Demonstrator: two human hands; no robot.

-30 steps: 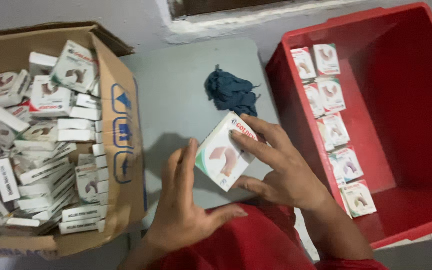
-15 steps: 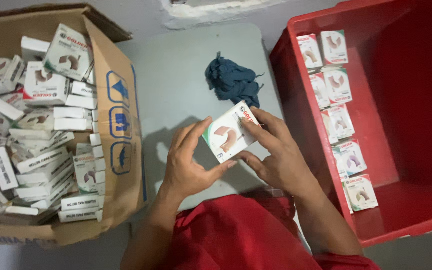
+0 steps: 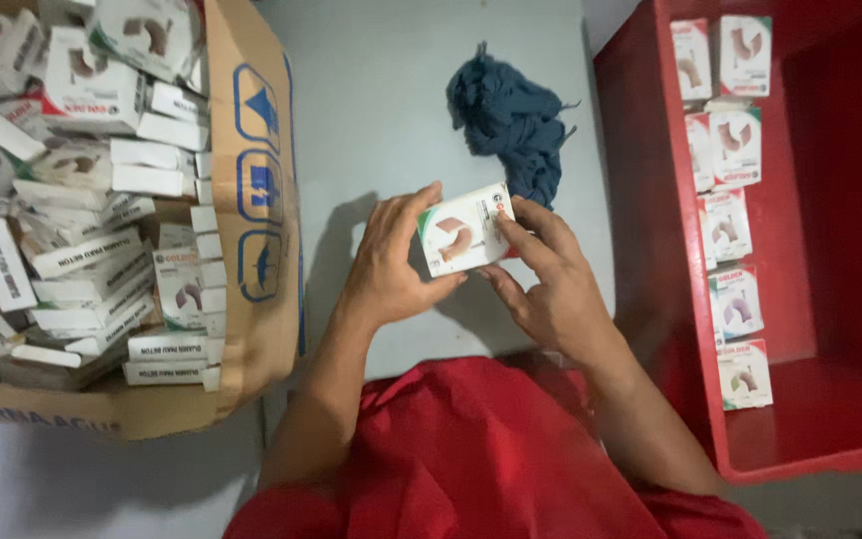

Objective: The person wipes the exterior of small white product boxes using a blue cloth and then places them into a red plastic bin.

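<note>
Compared with half a second ago, the small white box point(image 3: 465, 230) is turned a little more level between the hands, and both hands are closer to the dark blue cloth point(image 3: 511, 125). The left hand point(image 3: 391, 265) holds the box's left end, thumb under it and fingers curled behind. The right hand point(image 3: 551, 279) grips the right end with bent fingers, the thumb below.

The person holds one box. It is above the front middle of the grey table point(image 3: 391, 90), just in front of the one cloth, which lies near the far edge. The red crate point(image 3: 670, 299) at the table's right edge has seven similar boxes in two rows along its left wall. The cardboard carton point(image 3: 261, 200) at the left edge is full of such boxes, too many to count.

The held box is white, with a green corner, a red mark, and a brown curved pipe-bend picture on its face.
</note>
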